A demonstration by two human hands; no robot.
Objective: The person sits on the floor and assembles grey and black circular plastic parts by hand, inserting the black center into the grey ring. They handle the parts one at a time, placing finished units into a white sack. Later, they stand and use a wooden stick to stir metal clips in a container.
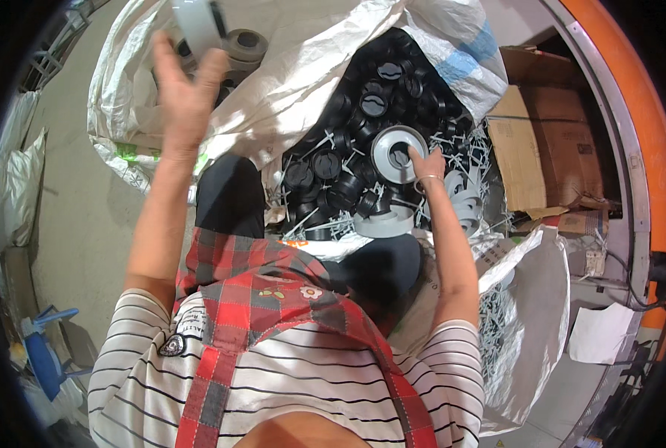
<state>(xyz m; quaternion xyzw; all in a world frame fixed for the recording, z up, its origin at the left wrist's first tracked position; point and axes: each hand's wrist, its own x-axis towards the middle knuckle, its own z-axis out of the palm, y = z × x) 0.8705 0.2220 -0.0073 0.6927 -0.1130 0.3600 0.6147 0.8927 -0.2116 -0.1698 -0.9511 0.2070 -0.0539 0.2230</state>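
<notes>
Cardboard box (pixel 572 153), brown. Orange panel (pixel 635 89): right of box. White sheet (pixel 600 336): below box. Blue plastic object (pixel 43 362): far left of box, lower.

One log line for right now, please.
Left hand: at blurred pale ring, grip unclear | Right hand: gripping round grey part | Around: black round parts, white sacks

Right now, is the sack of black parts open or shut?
Open: the white sack is spread wide, showing black parts beneath the pale ring in the right hand.
</notes>
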